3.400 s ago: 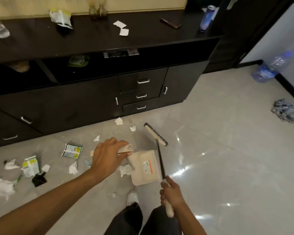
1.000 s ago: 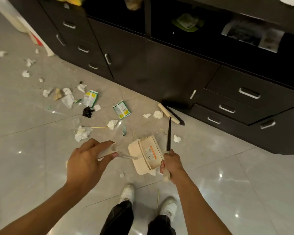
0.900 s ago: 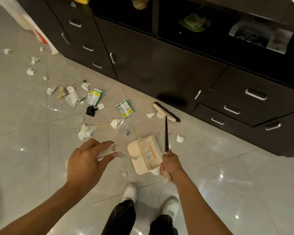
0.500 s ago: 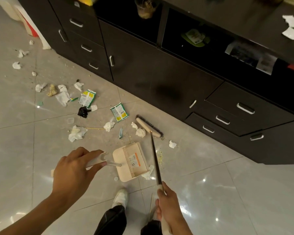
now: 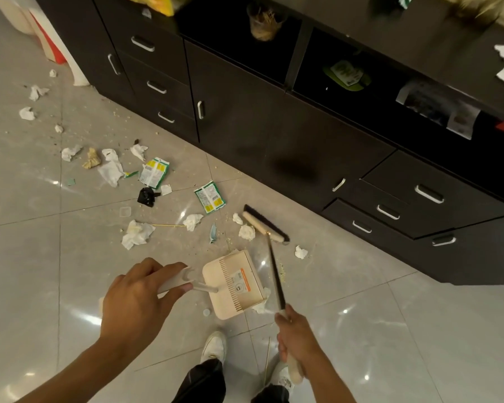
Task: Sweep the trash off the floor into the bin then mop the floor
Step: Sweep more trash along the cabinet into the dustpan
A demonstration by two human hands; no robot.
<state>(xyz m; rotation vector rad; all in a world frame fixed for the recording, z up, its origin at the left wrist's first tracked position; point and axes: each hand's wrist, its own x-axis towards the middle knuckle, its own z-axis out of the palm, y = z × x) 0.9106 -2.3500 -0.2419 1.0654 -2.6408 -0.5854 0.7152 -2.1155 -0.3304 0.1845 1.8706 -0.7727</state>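
My left hand [image 5: 134, 301] grips the pale handle of a cream dustpan [image 5: 233, 283] that rests on the grey tiled floor [image 5: 390, 330] just ahead of my feet. My right hand [image 5: 297, 335] holds the long dark handle of a broom; its cream and black brush head [image 5: 265, 223] lies on the floor near the cabinet, with a crumpled tissue [image 5: 247, 231] right beside it. More trash lies to the left: white tissues [image 5: 137, 233], green and yellow packets [image 5: 210, 197], a black scrap [image 5: 147, 196] and crumbs.
A long dark cabinet [image 5: 259, 117] with drawers and open shelves runs along the far side, close behind the brush. A white and red object [image 5: 45, 39] stands at the top left corner. My white shoes [image 5: 214, 346] stand just below the dustpan. A thin stick [image 5: 266, 360] lies between them.
The view has swung left along the cabinet since the oldest frame. The brush head has drawn back from the cabinet toward the dustpan, pushing a tissue along. Both hands keep their grips.
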